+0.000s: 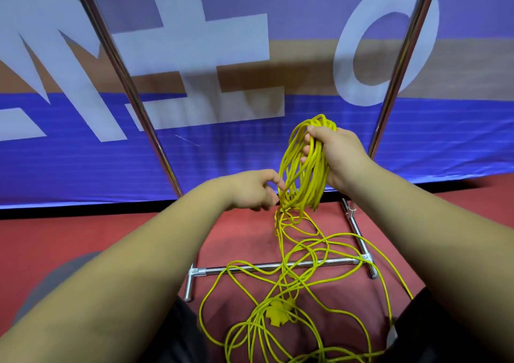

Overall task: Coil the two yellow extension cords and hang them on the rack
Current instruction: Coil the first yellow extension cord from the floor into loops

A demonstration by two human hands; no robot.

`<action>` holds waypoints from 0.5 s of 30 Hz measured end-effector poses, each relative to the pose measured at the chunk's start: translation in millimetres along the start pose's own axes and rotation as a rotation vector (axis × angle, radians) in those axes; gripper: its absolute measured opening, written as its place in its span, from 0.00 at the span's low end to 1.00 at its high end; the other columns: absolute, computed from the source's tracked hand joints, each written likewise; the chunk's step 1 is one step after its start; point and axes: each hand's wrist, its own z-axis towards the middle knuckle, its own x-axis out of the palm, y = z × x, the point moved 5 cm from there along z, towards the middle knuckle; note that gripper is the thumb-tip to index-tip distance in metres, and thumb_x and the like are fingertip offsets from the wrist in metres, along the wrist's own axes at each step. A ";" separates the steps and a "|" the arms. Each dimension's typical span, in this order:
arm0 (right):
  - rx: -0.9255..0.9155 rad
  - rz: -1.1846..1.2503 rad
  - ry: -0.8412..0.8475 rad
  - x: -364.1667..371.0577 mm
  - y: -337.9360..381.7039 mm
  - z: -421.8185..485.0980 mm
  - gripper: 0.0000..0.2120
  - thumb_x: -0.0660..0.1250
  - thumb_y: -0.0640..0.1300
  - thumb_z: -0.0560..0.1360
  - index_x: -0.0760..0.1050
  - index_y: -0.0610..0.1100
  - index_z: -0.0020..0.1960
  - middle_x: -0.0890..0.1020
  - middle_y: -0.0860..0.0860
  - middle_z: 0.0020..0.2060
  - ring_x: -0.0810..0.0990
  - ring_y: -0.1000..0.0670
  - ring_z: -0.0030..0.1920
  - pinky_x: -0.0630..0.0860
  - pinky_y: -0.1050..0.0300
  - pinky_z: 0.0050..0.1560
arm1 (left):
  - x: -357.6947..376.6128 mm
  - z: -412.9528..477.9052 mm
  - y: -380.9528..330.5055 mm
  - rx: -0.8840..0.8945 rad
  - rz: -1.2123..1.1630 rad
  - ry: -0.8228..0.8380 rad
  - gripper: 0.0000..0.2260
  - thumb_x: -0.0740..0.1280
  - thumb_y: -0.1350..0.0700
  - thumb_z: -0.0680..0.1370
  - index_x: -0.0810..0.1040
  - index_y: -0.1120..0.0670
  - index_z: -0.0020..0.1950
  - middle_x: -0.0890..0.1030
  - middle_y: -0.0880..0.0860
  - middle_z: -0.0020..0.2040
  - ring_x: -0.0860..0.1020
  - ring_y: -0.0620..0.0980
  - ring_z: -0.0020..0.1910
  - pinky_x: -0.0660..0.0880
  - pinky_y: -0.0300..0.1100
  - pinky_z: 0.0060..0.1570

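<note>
On the floor point(83, 237), loose cord point(278, 311) crossing the rack base point(250, 269) may snag while your right grip point(342, 156) clamps the coil point(303, 168), left grip point(258, 191) pinching it.

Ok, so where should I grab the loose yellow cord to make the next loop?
Pinch the strand hanging just under the coil, coming from the left, where the left hand is. The right hand grips the coil's top. Up there the strand hangs free. Lower down it joins the tangle lying on the floor and across the rack's base bar.
</note>
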 end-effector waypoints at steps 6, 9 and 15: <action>0.045 0.136 -0.004 0.4 13.6 -4.2 0.09 0.68 0.41 0.82 0.78 0.42 0.42 0.77 0.50 0.31 0.74 0.53 0.27 0.72 0.58 0.30 | 21.6 30.3 28.6 -0.024 0.305 -0.143 0.14 0.74 0.63 0.73 0.75 0.51 0.54 0.84 0.54 0.52 0.82 0.55 0.53 0.79 0.51 0.56; 0.064 0.182 0.013 2.6 17.6 -8.7 0.07 0.67 0.41 0.82 0.76 0.44 0.44 0.76 0.51 0.31 0.71 0.54 0.26 0.69 0.60 0.28 | 37.1 34.7 45.6 -0.081 0.329 -0.100 0.13 0.74 0.60 0.75 0.77 0.53 0.57 0.83 0.56 0.59 0.81 0.56 0.60 0.78 0.50 0.60; 0.086 0.214 0.097 0.2 26.6 -11.8 0.12 0.71 0.49 0.82 0.73 0.49 0.43 0.70 0.56 0.29 0.65 0.57 0.24 0.63 0.62 0.24 | 59.5 46.2 65.5 -0.081 0.351 -0.084 0.34 0.73 0.54 0.79 0.60 0.52 0.81 0.75 0.57 0.72 0.76 0.58 0.68 0.74 0.47 0.65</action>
